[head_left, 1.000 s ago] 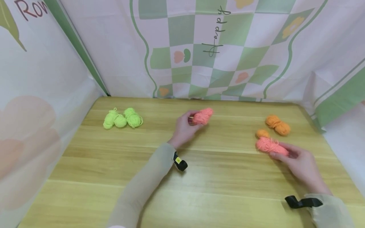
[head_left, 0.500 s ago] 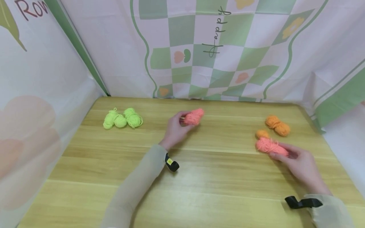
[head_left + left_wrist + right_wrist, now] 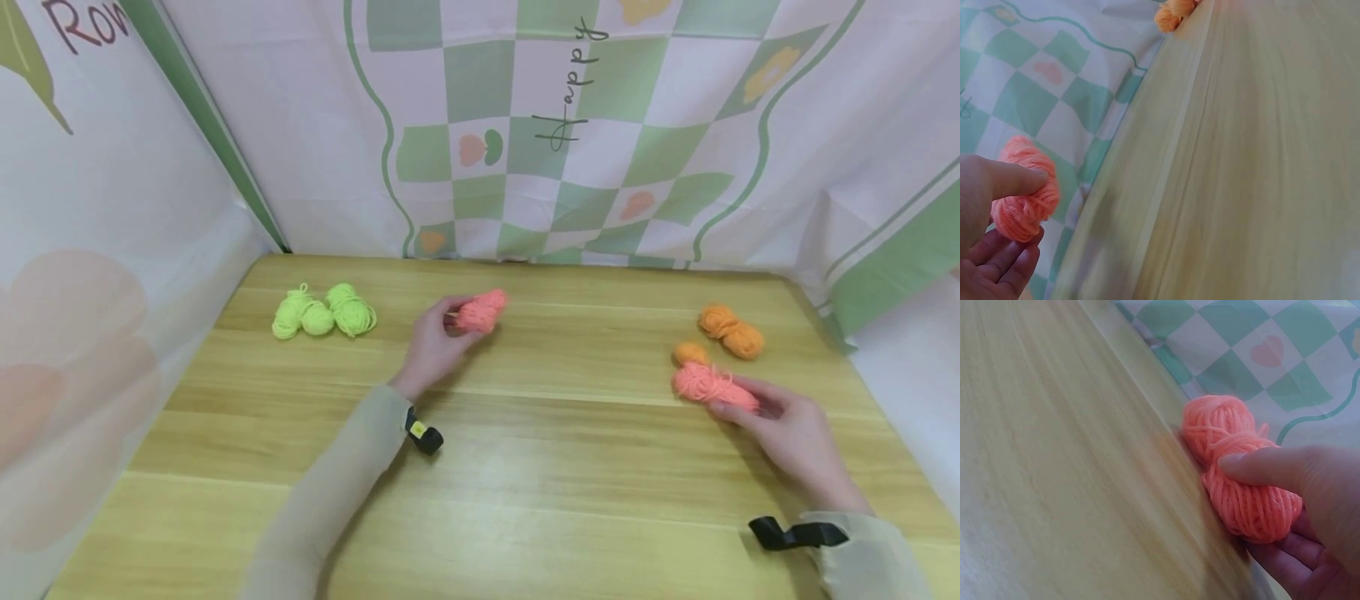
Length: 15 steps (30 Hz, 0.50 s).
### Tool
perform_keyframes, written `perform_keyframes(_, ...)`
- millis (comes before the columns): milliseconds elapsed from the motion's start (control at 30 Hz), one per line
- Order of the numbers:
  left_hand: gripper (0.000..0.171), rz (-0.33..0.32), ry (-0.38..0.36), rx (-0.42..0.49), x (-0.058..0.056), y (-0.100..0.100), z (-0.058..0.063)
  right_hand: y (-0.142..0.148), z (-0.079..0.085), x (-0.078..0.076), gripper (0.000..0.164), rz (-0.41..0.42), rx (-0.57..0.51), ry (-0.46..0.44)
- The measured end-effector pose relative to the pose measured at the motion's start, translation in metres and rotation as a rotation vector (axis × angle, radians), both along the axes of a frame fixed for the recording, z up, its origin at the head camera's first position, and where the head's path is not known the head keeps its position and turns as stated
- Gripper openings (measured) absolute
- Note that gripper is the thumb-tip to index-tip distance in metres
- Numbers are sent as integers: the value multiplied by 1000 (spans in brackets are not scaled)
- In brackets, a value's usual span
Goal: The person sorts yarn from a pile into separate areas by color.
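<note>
My left hand [image 3: 435, 343] grips a small coral-pink yarn skein [image 3: 482, 312] over the back middle of the table. In the left wrist view its thumb presses the side of that skein [image 3: 1025, 194] while the fingers support it from below. Over at the right, my right hand [image 3: 797, 433] pinches a second coral-pink yarn skein [image 3: 712, 385], longer and pinched in at its waist. The right wrist view shows the thumb lying across the middle of this skein [image 3: 1247, 500]. Its far end overlaps a small orange yarn ball [image 3: 690, 353] in the head view.
Lime-green yarn skeins [image 3: 318, 317] lie together at the back left of the wooden table [image 3: 525, 500]. An orange yarn skein [image 3: 731, 331] lies at the back right. A patterned curtain [image 3: 480, 100] hangs along the table's back edge, with more cloth at both sides.
My left hand has moved left with its coral-pink skein, toward the green yarn. The right hand and its skein have stayed in place.
</note>
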<state>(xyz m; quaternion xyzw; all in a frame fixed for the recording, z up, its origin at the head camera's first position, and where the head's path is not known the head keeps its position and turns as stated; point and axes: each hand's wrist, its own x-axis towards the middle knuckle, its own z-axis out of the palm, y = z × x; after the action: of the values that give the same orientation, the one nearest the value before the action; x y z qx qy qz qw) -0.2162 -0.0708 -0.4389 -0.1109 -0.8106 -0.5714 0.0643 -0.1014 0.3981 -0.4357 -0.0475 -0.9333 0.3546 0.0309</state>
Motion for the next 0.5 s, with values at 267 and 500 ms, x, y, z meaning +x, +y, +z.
perform_keyframes(267, 49, 32, -12, -5, 7, -25, -1, 0, -1, 0, 69, 0, 10, 2)
perform_keyframes(500, 50, 58, -28, -41, 13, -45, -4, 0, -2, 0, 70, -3, 8, -6)
